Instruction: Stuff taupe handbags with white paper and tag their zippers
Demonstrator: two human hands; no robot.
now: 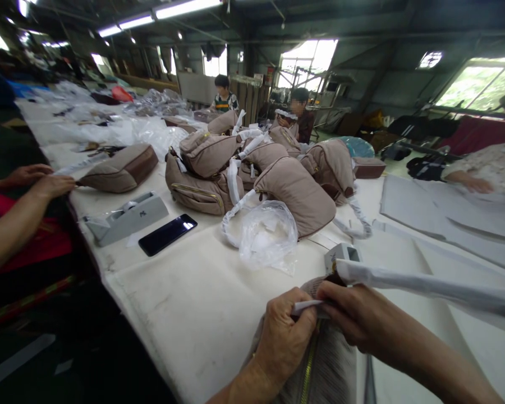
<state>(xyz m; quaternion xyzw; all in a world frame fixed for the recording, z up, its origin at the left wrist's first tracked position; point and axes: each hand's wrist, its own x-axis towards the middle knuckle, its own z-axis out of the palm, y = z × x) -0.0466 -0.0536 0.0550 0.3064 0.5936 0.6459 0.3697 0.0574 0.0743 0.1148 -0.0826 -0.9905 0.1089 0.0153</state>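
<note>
A taupe bag [334, 367] with a gold zipper [307, 370] lies at the table's near edge, under both my hands. My left hand [284, 331] is closed, pinching a small white strip of paper or wrap [306, 306] between thumb and fingers. From the other side my right hand [349, 311] meets it, fingers curled at the bag's upper edge and the strip's end; its fingertips are partly hidden. A strap wrapped in white paper [404, 280] runs from the bag's top over my right wrist to the right. Just behind stands a grey tape dispenser [336, 255].
Taupe bags [297, 193] are heaped mid-table, with a clear plastic bag [267, 238] in front. A phone [168, 234] and another tape dispenser [128, 219] lie left. A co-worker's hands [46, 182] touch a bag [120, 168]. Grey sheets [446, 210] lie right, near another person's hand [471, 182].
</note>
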